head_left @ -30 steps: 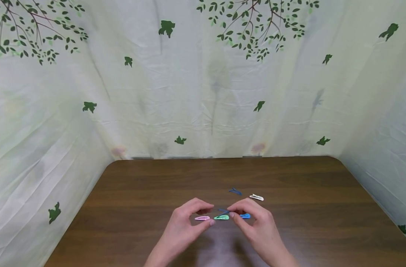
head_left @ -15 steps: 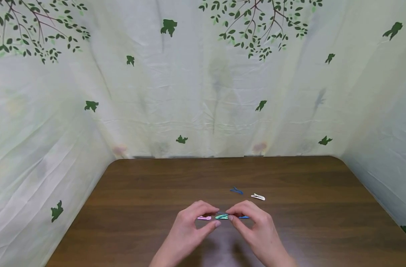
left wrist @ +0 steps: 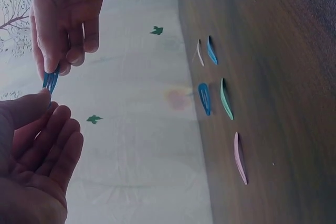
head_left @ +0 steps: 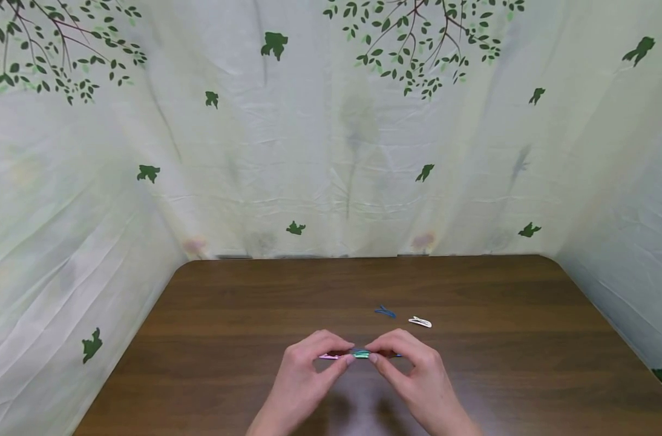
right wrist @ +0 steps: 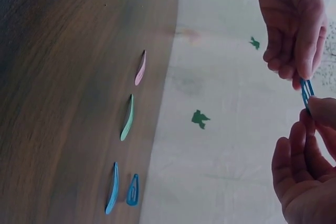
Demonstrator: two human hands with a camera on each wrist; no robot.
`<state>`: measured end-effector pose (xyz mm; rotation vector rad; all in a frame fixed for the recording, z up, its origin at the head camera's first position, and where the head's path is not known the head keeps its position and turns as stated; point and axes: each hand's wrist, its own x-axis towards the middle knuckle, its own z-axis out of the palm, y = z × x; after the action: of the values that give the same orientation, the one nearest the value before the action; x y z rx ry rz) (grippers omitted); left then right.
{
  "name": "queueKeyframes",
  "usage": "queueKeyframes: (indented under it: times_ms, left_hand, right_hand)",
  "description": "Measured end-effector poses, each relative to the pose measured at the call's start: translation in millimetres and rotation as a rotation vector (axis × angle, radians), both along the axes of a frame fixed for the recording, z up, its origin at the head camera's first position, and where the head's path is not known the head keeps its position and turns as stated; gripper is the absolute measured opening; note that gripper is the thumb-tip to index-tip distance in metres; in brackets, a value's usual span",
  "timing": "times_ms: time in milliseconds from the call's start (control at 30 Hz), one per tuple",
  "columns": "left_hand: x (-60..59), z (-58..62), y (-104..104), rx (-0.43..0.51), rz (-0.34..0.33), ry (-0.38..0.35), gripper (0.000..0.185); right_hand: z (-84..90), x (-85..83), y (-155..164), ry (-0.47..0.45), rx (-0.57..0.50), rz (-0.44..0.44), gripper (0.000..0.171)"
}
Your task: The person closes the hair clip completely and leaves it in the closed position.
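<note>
A blue snap hair clip (right wrist: 306, 94) is held up above the table between both hands. My left hand (head_left: 309, 363) pinches one end between thumb and index finger. At the other end, the thumb and index finger of my right hand (head_left: 409, 363) grip it. Fingertips hide both ends of the clip. Below the hands a pink hair clip (left wrist: 239, 158), a green hair clip (left wrist: 226, 99) and a bright blue hair clip (right wrist: 112, 188) lie in a row on the table, partly covered by the hands in the head view.
Farther back on the brown wooden table (head_left: 227, 315) lie a darker blue hair clip (head_left: 385, 311), its prongs spread, and a white hair clip (head_left: 420, 321). A pale curtain (head_left: 309, 145) with leaf prints hangs behind the table and at its sides.
My left hand has moved right and now pinches the clip that the right hand alone held a second ago. The clip's spread prongs now look close together.
</note>
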<state>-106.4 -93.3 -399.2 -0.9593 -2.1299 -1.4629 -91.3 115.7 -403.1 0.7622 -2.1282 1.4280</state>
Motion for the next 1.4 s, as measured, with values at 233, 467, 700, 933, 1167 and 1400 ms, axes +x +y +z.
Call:
queueKeyframes:
  times_ms: [233, 467, 700, 933, 1167, 1400]
  left_hand:
    - [-2.1, 0.9, -1, 0.010, 0.035, 0.039, 0.014]
    - [-1.7, 2.5, -2, 0.028, 0.031, 0.038, 0.016]
    - [-1.2, 2.9, -5, 0.033, -0.006, -0.048, 0.017]
    - [-1.8, 3.5, -10, 0.046, -0.110, -0.188, 0.011]
    - [-2.7, 2.6, -12, 0.107, -0.277, -0.312, 0.009]
    - [-2.3, 1.5, -9, 0.082, -0.213, -0.402, 0.004]
  right_hand:
    - [-0.9, 1.0, -3, -0.012, -0.014, 0.012, 0.021]
    - [-0.6, 1.6, -3, -0.054, -0.054, 0.051, 0.020]
    - [1.4, 2.5, -2, -0.169, -0.130, 0.147, 0.017]
    - [2.8, 2.8, 1, -0.256, -0.175, 0.245, 0.017]
    - [4.0, 1.0, 6, -0.330, -0.167, 0.335, 0.014]
    - [5.3, 1.5, 5, -0.464, -0.204, 0.282, 0.012]
